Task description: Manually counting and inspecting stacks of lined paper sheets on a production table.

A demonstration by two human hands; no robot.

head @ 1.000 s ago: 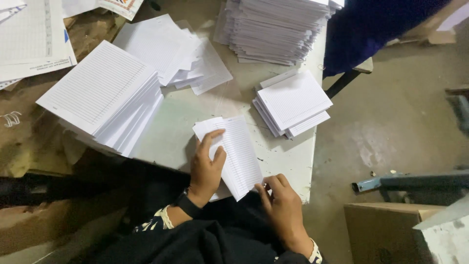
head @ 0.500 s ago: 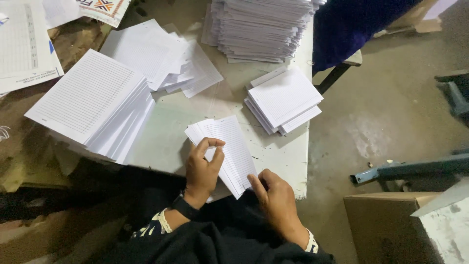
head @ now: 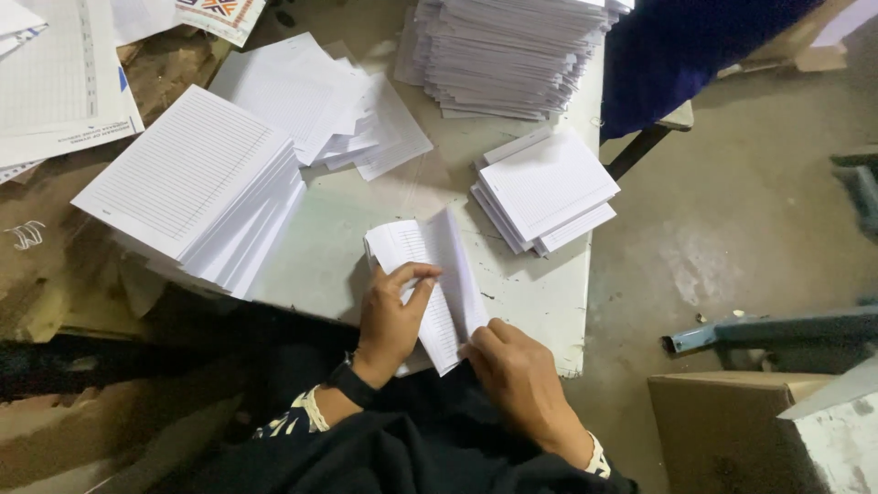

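As both hands fold, sheets run table-deep.

We saw the tall stack of white ruled sheets cut off by the top edge; our hands hid the folded sheet's lower part.

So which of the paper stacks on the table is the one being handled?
The small folded bundle at the near table edge, between the left hand and right hand; the other stacks lie untouched farther back.

White ruled sheets, black sleeves
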